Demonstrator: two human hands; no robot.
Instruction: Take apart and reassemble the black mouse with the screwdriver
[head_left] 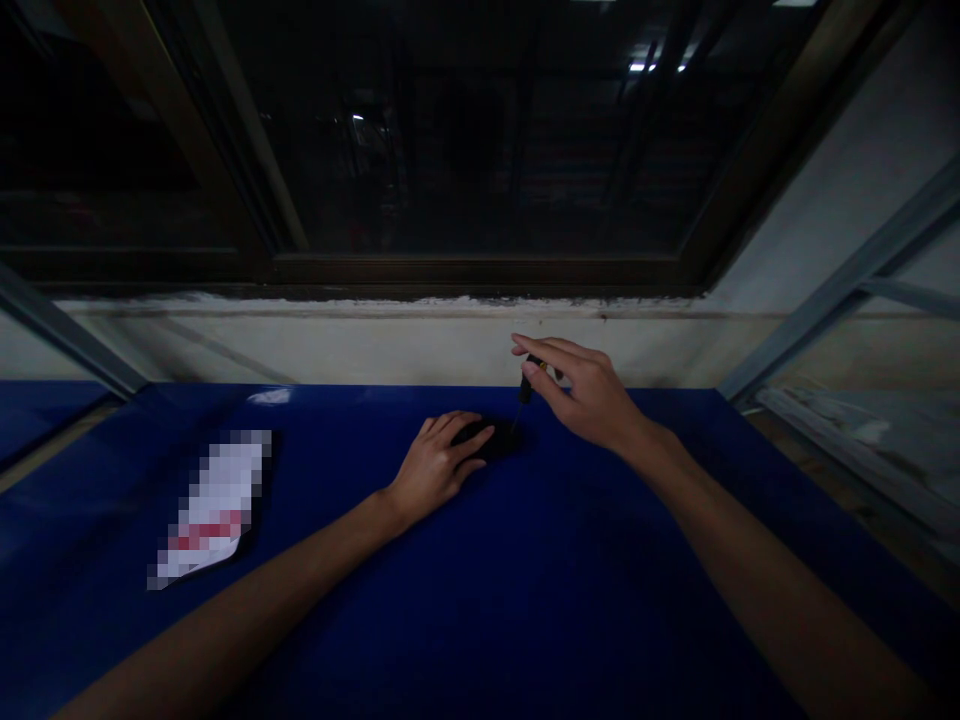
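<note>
My left hand (439,462) lies on the blue tabletop (525,580) with its fingers curled over a small dark object (496,438), holding it down. My right hand (581,390) hovers just to the right and above. Its thumb and fingers pinch the handle of a small dark screwdriver (526,388). The tool stands nearly upright, tip down onto the dark object. The light is dim and the object's shape is hard to make out.
A white card or packet (214,505) with a red patch lies on the left of the tabletop. A pale wall ledge (390,310) and a dark window (480,140) run behind. Grey metal frame bars (832,295) stand at the right and left.
</note>
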